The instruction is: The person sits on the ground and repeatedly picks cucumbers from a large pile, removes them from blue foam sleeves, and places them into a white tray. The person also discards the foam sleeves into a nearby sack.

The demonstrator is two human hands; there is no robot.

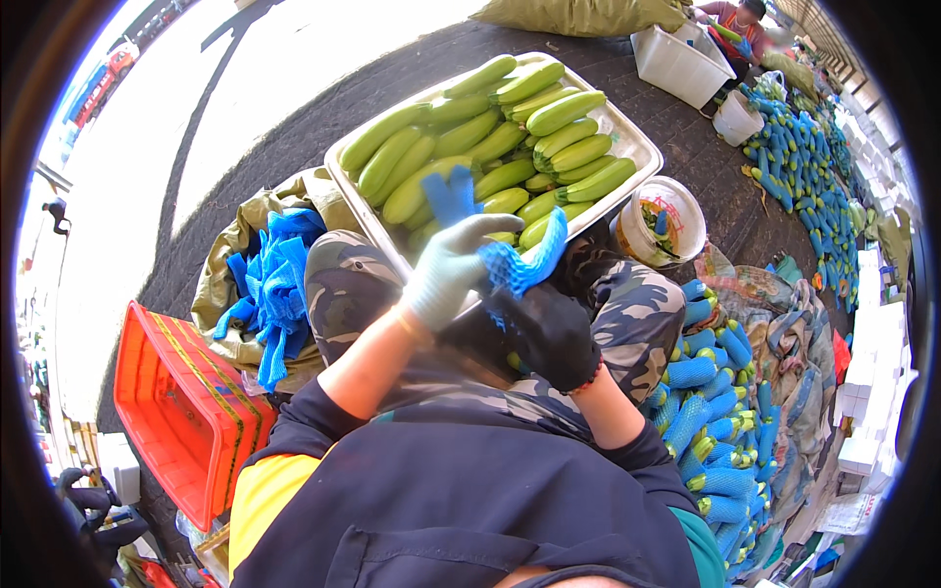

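My left hand (446,272), in a pale glove, is over the near edge of a white plastic tub (647,158) of light green zucchini (470,136). Blurred blue foam-net sleeves (452,195) stick out beyond its fingers and appear held in it. Just right of it, my right hand (548,334), in a black glove, is closed around the lower part of another blue net sleeve (540,257), whose free end curls upward. Below the black glove shows a small green tip (514,360), mostly hidden. Where the hands meet, the fingertips are partly covered.
Loose blue sleeves (276,275) fill an olive sack (213,309) at left, above an orange crate (169,411). Sleeved zucchini (709,434) are heaped at right. A white bucket (687,220) holds scraps. Farther off, a person (735,29) sits by another white tub (680,66).
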